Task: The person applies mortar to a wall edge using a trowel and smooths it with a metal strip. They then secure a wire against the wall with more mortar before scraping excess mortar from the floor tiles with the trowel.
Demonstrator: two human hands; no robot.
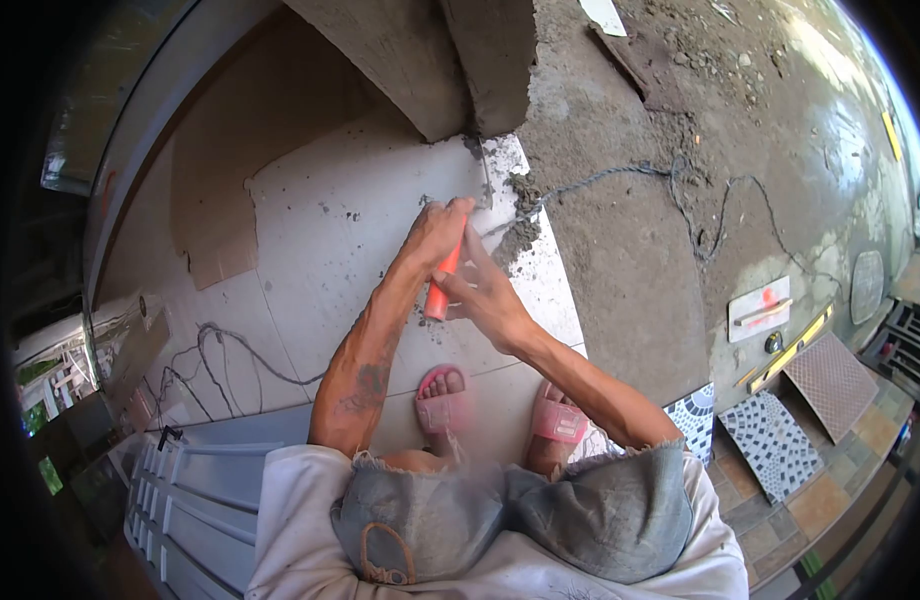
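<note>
Held in front of me over the pale floor tiles (325, 215) is a bright orange cylinder (445, 285), shaped like a tube or tool handle; its exact kind does not show. My left hand (440, 230) is closed around its upper end. Lower down, my right hand (485, 300) grips its side, with the thumb across it and some fingers hidden behind. Wet grey mortar (523, 215) lies just beyond my hands at the tile edge. A twisted grey cord (605, 177) runs from there to the right.
A concrete post (480, 70) stands ahead. Rough cement ground (620, 260) spreads right, with a float trowel (762, 312), a tape measure (773, 342), a yellow level (795, 347) and a mosaic tile (770, 445). Cardboard (215, 200) and a loose cable (225, 345) lie left.
</note>
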